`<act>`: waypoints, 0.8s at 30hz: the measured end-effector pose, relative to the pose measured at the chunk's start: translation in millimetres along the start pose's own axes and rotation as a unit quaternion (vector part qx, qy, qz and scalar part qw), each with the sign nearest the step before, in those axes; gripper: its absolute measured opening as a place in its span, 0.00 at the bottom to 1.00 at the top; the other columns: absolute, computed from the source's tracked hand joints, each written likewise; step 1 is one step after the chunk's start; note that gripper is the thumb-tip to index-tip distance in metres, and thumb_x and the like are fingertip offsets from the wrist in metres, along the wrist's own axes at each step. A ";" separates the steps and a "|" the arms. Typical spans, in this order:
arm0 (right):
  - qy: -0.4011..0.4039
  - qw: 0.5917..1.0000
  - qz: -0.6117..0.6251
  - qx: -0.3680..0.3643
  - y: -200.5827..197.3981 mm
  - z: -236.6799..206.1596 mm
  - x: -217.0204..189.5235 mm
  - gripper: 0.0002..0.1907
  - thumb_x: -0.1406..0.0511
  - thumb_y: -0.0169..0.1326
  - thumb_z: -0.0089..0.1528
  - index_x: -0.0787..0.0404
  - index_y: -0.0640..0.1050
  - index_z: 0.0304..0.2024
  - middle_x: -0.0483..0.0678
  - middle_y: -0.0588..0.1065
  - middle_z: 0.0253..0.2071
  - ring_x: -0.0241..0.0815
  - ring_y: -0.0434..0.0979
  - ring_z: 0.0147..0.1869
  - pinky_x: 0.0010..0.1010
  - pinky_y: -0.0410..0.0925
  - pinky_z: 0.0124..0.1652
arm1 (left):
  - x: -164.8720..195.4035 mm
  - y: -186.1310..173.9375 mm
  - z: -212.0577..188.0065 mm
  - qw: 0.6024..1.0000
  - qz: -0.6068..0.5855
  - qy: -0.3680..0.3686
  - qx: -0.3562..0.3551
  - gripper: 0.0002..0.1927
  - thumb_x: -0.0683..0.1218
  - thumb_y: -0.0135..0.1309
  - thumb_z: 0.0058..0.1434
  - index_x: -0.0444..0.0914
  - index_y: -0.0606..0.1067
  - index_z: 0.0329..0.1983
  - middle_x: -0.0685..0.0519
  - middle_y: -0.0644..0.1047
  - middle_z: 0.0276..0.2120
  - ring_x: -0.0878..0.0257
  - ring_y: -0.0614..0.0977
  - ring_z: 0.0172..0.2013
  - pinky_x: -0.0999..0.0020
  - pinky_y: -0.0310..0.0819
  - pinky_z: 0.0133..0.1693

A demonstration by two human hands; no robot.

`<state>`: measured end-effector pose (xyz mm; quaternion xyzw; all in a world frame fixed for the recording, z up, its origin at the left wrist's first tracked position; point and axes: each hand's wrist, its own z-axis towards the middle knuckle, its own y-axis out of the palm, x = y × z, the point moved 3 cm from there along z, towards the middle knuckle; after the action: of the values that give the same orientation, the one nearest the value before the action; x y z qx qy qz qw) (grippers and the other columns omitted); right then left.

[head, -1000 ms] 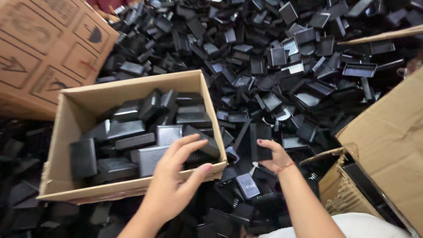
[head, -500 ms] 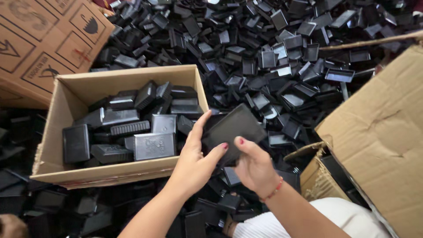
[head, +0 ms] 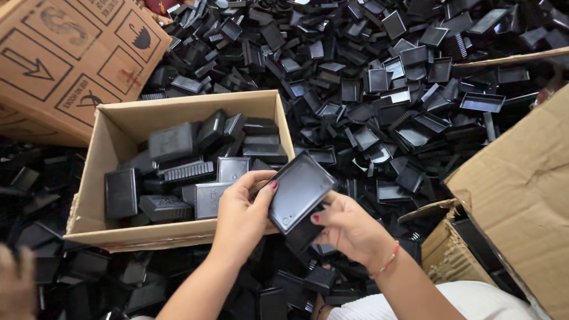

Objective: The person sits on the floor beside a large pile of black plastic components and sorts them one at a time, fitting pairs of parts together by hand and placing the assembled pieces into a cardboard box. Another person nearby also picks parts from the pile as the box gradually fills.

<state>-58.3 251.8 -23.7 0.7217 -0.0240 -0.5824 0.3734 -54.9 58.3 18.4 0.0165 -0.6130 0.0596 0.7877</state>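
Note:
A flat black plastic casing is held between both hands just right of an open cardboard box. My left hand grips its left edge, thumb on top. My right hand, with a red bracelet at the wrist, holds its lower right corner from below. The box contains several assembled black plastic housings. A big heap of loose black plastic shells covers the surface behind and around my hands.
A large closed carton with printed handling symbols lies at the top left. Another open carton stands at the right, its flap near my right arm. More black parts lie below the box. A blurred hand shows at the bottom left.
My right hand lifted a black casing from the heap and brought it up to my left hand, which left the box; both hands now hold the casing together.

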 end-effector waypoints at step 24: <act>-0.043 0.978 0.190 0.070 33.0 -30.2 18.5 0.22 0.54 0.38 0.69 0.56 0.72 0.59 0.45 0.78 0.49 0.40 0.79 0.51 0.42 0.74 0.47 | 48.1 32.0 -27.4 0.926 0.167 0.324 -0.101 0.18 0.36 0.57 0.55 0.37 0.78 0.50 0.41 0.75 0.61 0.46 0.79 0.57 0.59 0.72 0.59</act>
<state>-13.3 234.8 -18.9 0.7026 -0.2176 -0.5281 0.4244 -20.5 96.3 56.6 -0.1865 -0.3209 0.1302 0.9194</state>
